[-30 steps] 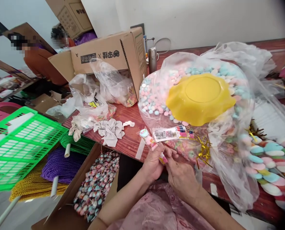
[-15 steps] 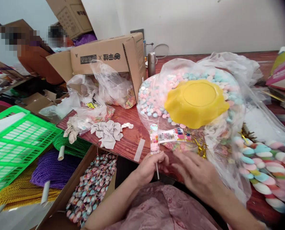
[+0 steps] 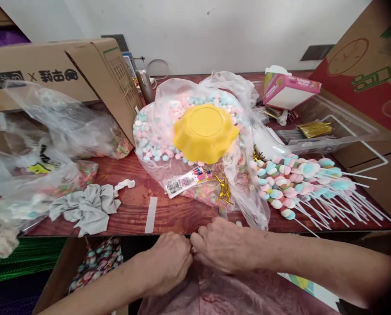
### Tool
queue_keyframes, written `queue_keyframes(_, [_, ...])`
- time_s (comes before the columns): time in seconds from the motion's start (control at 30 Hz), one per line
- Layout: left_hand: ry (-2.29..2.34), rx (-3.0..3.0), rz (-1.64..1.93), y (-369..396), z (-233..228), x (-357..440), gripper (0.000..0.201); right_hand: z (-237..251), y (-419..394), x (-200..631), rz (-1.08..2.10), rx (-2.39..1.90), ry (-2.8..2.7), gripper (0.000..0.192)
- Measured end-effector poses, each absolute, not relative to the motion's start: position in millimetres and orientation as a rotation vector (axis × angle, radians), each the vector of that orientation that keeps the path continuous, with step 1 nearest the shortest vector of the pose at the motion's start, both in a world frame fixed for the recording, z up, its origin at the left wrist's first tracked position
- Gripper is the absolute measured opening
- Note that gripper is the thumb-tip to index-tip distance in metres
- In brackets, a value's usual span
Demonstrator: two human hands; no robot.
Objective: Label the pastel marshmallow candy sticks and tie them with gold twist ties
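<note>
The left hand (image 3: 169, 262) and the right hand (image 3: 224, 249) meet fingertip to fingertip just below the table edge (image 3: 182, 227), both closed narrowly, but I cannot tell what they pinch. Just beyond the right hand lies the open candy bag (image 3: 156, 131), and to its right the finished candy sticks (image 3: 290, 183). I think a quick lift of that hand may catch the plastic and drag the candies off.

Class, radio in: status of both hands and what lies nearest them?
Left hand and right hand fisted together at table edge. Anything held: hidden. Candy bag just beyond, untouched.
</note>
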State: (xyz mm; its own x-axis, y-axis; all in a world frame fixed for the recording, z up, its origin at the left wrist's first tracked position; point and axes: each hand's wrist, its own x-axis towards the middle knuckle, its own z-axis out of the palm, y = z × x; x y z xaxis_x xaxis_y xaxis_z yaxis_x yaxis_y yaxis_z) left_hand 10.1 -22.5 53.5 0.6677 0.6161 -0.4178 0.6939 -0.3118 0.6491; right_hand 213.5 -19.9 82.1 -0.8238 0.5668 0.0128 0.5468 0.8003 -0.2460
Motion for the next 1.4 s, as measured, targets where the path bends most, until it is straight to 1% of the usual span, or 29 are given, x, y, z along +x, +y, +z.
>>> queue_keyframes(0.03, [1.063, 2.2, -0.14, -21.5, 53.7, 11.7, 0.013, 83.8, -18.0, 213.5, 0.507, -0.955, -2.874, 0.013])
queue_keyframes(0.07, [1.089, 2.361, -0.198, -21.0, 53.1, 14.1, 0.015, 84.9, -14.2, 214.0, 0.699, -0.994, -2.838, 0.014])
queue_keyframes(0.13, [1.089, 2.647, -0.289, -22.2, 50.0, 19.6, 0.019, 83.7, -4.3, 216.3, 1.111, -1.009, -2.727, 0.025])
queue_keyframes(0.2, [1.056, 2.742, -0.268, -26.7, 45.2, 23.0, 0.021, 77.9, 2.5, 219.3, 1.358, -0.999, -2.623, 0.033])
queue_keyframes(0.23, [1.03, 2.751, -0.225, -29.8, 42.8, 23.5, 0.022, 73.9, 3.6, 220.2, 1.402, -1.02, -2.59, 0.033])
queue_keyframes(0.37, [0.902, 2.672, 0.009, -39.7, 36.0, 19.4, 0.027, 63.0, -2.7, 219.0, 1.354, -1.117, -2.56, 0.025])
queue_keyframes(0.47, [0.836, 2.58, 0.204, -37.5, 36.7, 15.4, 0.031, 70.8, -2.9, 225.6, 1.326, -1.169, -2.535, 0.013])
queue_keyframes(0.5, [0.827, 2.531, 0.27, -34.8, 37.8, 14.5, 0.031, 75.4, 0.0, 233.2, 1.281, -1.188, -2.51, 0.007])
queue_keyframes(0.53, [0.83, 2.458, 0.328, -31.4, 39.0, 13.9, 0.031, 79.7, 4.5, 244.3, 1.196, -1.211, -2.48, 0.007])
queue_keyframes(0.57, [0.857, 2.357, 0.38, -27.7, 40.0, 13.4, 0.031, 82.9, 10.3, 258.6, 1.055, -1.241, -2.442, 0.011])
queue_keyframes(0.6, [0.906, 2.228, 0.431, -23.8, 40.5, 13.4, 0.031, 84.1, 17.2, 275.4, 0.848, -1.267, -2.408, 0.017])
queue_keyframes(0.7, [1.077, 1.69, 0.56, -13.3, 39.5, 16.7, 0.032, 74.2, 38.8, 326.5, 0.049, -1.544, -2.428, 0.021])
queue_keyframes(0.73, [1.112, 1.487, 0.598, -10.7, 38.5, 19.6, 0.031, 67.3, 44.5, 339.1, -0.128, -1.629, -2.504, 0.021])
queue_keyframes(0.77, [1.122, 1.294, 0.632, -8.6, 37.5, 23.5, 0.03, 59.8, 49.0, 348.0, -0.212, -1.643, -2.607, 0.022])
queue_keyframes(0.83, [1.092, 0.985, 0.688, -6.0, 36.3, 33.4, 0.029, 46.0, 54.3, 355.5, -0.248, -1.618, -2.701, 0.023])
queue_keyframes(0.93, [1.032, 0.762, 0.785, -5.1, 36.4, 48.0, 0.03, 37.1, 56.0, 355.0, -0.267, -1.569, -2.695, 0.022])
queue_keyframes(1.0, [1.035, 0.714, 0.849, -5.5, 36.4, 53.5, 0.031, 41.3, 54.5, 358.1, -0.309, -1.55, -2.612, 0.02])
queue_keyframes(1.1, [1.102, 0.745, 0.907, -5.6, 34.0, 54.6, 0.03, 58.0, 48.6, 365.6, -0.339, -1.488, -2.34, 0.017])
queue_keyframes(1.13, [1.128, 0.774, 0.917, -5.2, 32.5, 54.4, 0.03, 64.3, 45.1, 364.4, -0.326, -1.463, -2.261, 0.018])
queue_keyframes(1.17, [1.149, 0.804, 0.925, -4.5, 30.8, 54.4, 0.03, 70.0, 40.2, 359.2, -0.294, -1.428, -2.177, 0.019])
queue_keyframes(1.23, [1.167, 0.852, 0.94, -2.4, 27.8, 56.7, 0.03, 77.0, 26.6, 334.7, -0.031, -1.348, -1.972, 0.01])
queue_keyframes(1.27, [1.165, 0.871, 0.949, -1.2, 26.9, 59.0, 0.031, 77.4, 18.6, 316.1, 0.123, -1.267, -1.98, 0.008])
queue_keyframes(1.33, [1.134, 0.895, 0.983, 0.9, 26.8, 64.8, 0.031, 70.2, 4.5, 272.9, 0.258, -1.133, -2.054, 0.014])
queue_keyframes(1.4, [1.093, 0.921, 1.04, 1.9, 28.4, 69.0, 0.029, 54.3, -2.9, 234.2, 0.274, -1.137, -2.109, 0.024])
